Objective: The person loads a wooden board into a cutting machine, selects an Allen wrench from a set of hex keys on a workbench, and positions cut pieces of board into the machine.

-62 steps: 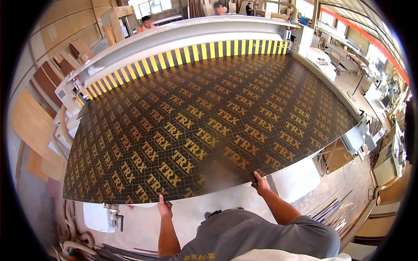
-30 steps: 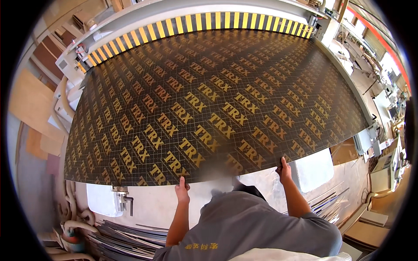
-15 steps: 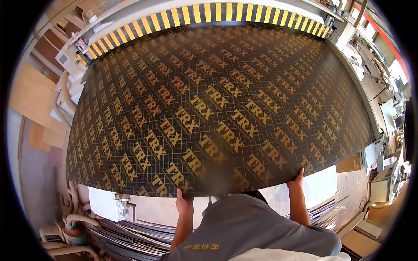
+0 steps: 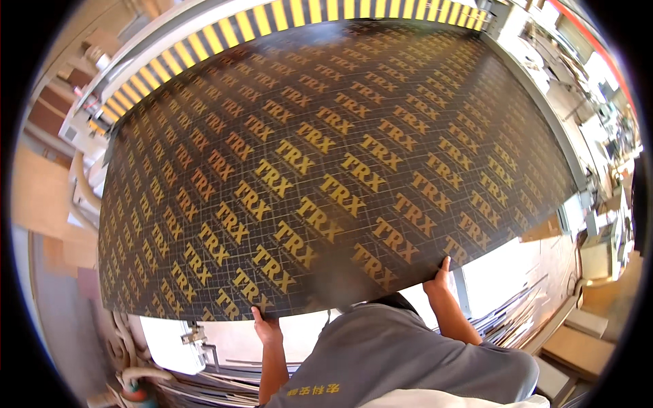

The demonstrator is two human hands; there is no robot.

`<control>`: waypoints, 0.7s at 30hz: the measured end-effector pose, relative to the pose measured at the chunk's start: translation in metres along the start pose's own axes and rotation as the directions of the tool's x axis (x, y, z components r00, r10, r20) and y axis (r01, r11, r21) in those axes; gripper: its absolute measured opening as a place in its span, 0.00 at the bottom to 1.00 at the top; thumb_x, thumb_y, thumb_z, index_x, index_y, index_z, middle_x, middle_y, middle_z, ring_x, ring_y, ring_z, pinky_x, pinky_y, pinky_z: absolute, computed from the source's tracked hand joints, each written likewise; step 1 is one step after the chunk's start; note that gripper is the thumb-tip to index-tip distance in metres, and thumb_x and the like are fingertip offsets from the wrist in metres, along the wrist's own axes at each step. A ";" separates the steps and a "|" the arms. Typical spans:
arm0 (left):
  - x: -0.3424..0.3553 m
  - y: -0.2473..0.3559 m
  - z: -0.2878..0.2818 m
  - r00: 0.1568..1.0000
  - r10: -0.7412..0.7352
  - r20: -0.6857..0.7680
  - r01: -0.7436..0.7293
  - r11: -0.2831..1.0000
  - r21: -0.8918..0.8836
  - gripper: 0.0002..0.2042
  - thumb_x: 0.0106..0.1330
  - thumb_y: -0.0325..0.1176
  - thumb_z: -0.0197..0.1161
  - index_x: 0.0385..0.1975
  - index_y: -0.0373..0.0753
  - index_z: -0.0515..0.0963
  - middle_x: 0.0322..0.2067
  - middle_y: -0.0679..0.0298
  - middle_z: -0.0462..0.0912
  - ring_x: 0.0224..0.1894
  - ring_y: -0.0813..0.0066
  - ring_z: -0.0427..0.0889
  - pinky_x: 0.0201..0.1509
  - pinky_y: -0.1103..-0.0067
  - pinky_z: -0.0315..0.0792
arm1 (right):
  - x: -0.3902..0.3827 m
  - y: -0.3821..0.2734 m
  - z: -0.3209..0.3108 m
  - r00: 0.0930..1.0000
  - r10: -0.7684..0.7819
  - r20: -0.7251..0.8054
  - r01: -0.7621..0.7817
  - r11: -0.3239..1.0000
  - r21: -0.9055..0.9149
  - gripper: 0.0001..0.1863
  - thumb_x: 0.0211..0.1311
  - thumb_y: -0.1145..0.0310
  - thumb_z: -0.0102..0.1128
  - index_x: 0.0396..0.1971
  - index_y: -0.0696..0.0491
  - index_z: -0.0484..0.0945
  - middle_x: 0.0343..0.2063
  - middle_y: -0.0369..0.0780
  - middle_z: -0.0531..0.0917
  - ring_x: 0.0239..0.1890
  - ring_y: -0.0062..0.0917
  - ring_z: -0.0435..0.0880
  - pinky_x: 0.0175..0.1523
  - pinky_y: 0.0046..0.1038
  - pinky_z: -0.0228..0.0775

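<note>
A very large dark sheet [image 4: 313,136] with repeated gold lettering and a fine grid fills most of the view, its far edge against a machine's yellow-and-black striped strip [image 4: 265,24]. Both my hands grip the sheet's near edge, thumbs on top and the other fingers mostly hidden underneath. My left hand [image 4: 267,326] is left of my grey-shirted body, at the bottom centre. My right hand [image 4: 439,280] grips farther right and a little higher. Part of a white support [image 4: 165,343] shows below the edge on the left.
A grey rail [image 4: 554,129] runs along the sheet's right side. Boards [image 4: 51,190] lean at the far left, above pale hoses [image 4: 126,343] lower down. Long thin strips [image 4: 503,313] lie on the floor at lower right and bottom left. Cartons or boards [image 4: 578,347] fill the right edge.
The view has tipped down, so the striped strip sits higher and the two people seen earlier behind the machine are out of view. Both my hands still hold the sheet's near edge.
</note>
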State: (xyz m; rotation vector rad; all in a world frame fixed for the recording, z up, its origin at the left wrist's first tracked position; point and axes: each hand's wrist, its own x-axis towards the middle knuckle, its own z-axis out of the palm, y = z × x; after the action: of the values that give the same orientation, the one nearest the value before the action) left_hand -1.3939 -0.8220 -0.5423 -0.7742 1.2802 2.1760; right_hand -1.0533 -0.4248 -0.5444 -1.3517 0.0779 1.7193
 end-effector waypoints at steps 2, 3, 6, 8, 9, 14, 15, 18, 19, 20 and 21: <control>-0.001 0.000 0.003 0.999 -0.011 0.030 0.011 1.000 0.001 0.26 0.75 0.50 0.57 0.62 0.35 0.70 0.59 0.60 0.77 0.57 0.64 0.78 0.59 0.69 0.75 | 0.004 -0.001 -0.008 1.000 -0.020 0.011 0.020 1.000 -0.007 0.36 0.66 0.37 0.59 0.63 0.50 0.74 0.64 0.39 0.76 0.65 0.36 0.74 0.74 0.42 0.58; -0.001 -0.001 0.004 1.000 -0.005 -0.003 0.005 1.000 0.018 0.26 0.75 0.52 0.55 0.59 0.33 0.73 0.54 0.59 0.80 0.53 0.64 0.81 0.56 0.70 0.77 | 0.006 -0.001 -0.011 0.999 -0.027 0.030 0.028 0.999 -0.036 0.36 0.66 0.38 0.59 0.63 0.50 0.74 0.63 0.39 0.77 0.64 0.37 0.75 0.73 0.42 0.59; -0.004 0.014 -0.013 0.988 -0.156 0.007 0.144 0.930 0.338 0.29 0.76 0.57 0.51 0.51 0.31 0.77 0.42 0.56 0.85 0.43 0.64 0.85 0.46 0.73 0.79 | 0.017 -0.012 -0.043 0.986 -0.066 0.150 0.084 0.990 -0.114 0.31 0.68 0.42 0.59 0.59 0.51 0.75 0.59 0.41 0.79 0.60 0.37 0.77 0.70 0.42 0.63; -0.025 0.031 -0.005 0.927 -0.373 -0.042 0.259 0.554 0.791 0.36 0.75 0.63 0.44 0.38 0.28 0.82 0.26 0.54 0.87 0.28 0.65 0.86 0.31 0.77 0.76 | 0.011 -0.017 -0.049 0.972 -0.084 0.221 0.126 0.976 -0.180 0.27 0.69 0.45 0.59 0.56 0.51 0.77 0.54 0.42 0.81 0.57 0.36 0.79 0.67 0.42 0.67; -0.040 0.045 0.011 0.900 -0.436 0.003 0.187 0.392 0.901 0.31 0.77 0.55 0.47 0.37 0.28 0.83 0.28 0.53 0.87 0.28 0.68 0.86 0.31 0.78 0.76 | -0.010 -0.027 -0.044 0.980 -0.196 0.008 0.187 0.917 -0.353 0.24 0.70 0.47 0.58 0.52 0.52 0.76 0.48 0.41 0.81 0.51 0.34 0.80 0.62 0.39 0.70; -0.051 0.049 0.055 0.804 0.378 0.459 -0.564 0.237 0.791 0.09 0.72 0.28 0.56 0.39 0.29 0.81 0.35 0.56 0.87 0.38 0.65 0.85 0.40 0.71 0.77 | -0.054 -0.040 -0.038 0.527 -0.737 0.424 0.613 -0.016 -0.790 0.15 0.69 0.69 0.59 0.50 0.58 0.69 0.41 0.44 0.75 0.47 0.35 0.78 0.56 0.34 0.69; -0.045 0.049 0.058 0.804 0.372 0.464 -0.565 0.235 0.791 0.09 0.72 0.28 0.56 0.39 0.29 0.81 0.35 0.56 0.87 0.38 0.65 0.85 0.40 0.71 0.77 | -0.071 -0.037 -0.016 0.455 -0.716 0.530 0.630 -0.161 -0.759 0.14 0.68 0.72 0.58 0.50 0.57 0.69 0.44 0.45 0.75 0.51 0.36 0.76 0.60 0.33 0.66; -0.017 0.040 0.060 0.615 0.421 0.666 -0.686 -0.131 0.716 0.17 0.72 0.29 0.57 0.59 0.34 0.74 0.62 0.50 0.74 0.64 0.48 0.71 0.69 0.60 0.63 | -0.078 -0.045 0.014 0.329 -0.587 0.739 0.631 -0.446 -0.635 0.22 0.62 0.73 0.61 0.55 0.57 0.68 0.59 0.51 0.70 0.64 0.50 0.66 0.69 0.44 0.58; -0.012 0.037 0.062 0.611 0.411 0.677 -0.696 -0.129 0.706 0.17 0.72 0.29 0.57 0.59 0.34 0.74 0.62 0.50 0.74 0.64 0.48 0.71 0.69 0.60 0.63 | -0.077 -0.047 0.022 0.306 -0.543 0.782 0.630 -0.500 -0.594 0.22 0.61 0.73 0.61 0.55 0.57 0.69 0.60 0.52 0.70 0.66 0.51 0.65 0.70 0.45 0.58; -0.007 0.033 0.065 0.560 0.423 0.713 -0.676 -0.264 0.688 0.17 0.73 0.31 0.56 0.59 0.34 0.74 0.63 0.50 0.73 0.66 0.49 0.69 0.71 0.58 0.61 | -0.075 -0.045 0.028 0.311 -0.540 0.782 0.634 -0.495 -0.594 0.21 0.60 0.73 0.61 0.53 0.57 0.71 0.61 0.51 0.70 0.67 0.50 0.65 0.71 0.47 0.57; -0.003 0.030 0.067 0.507 0.427 0.748 -0.641 -0.393 0.659 0.17 0.73 0.32 0.55 0.59 0.34 0.74 0.65 0.50 0.71 0.68 0.49 0.68 0.73 0.56 0.59 | -0.070 -0.044 0.028 0.320 -0.513 0.797 0.639 -0.504 -0.581 0.19 0.61 0.72 0.61 0.53 0.56 0.73 0.61 0.49 0.71 0.68 0.48 0.65 0.73 0.46 0.54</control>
State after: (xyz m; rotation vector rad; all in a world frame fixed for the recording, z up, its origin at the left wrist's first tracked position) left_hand -1.4263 -0.7757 -0.4953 0.9782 2.9250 0.8363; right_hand -1.0464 -0.4265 -0.4574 -1.4772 -2.0768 0.3392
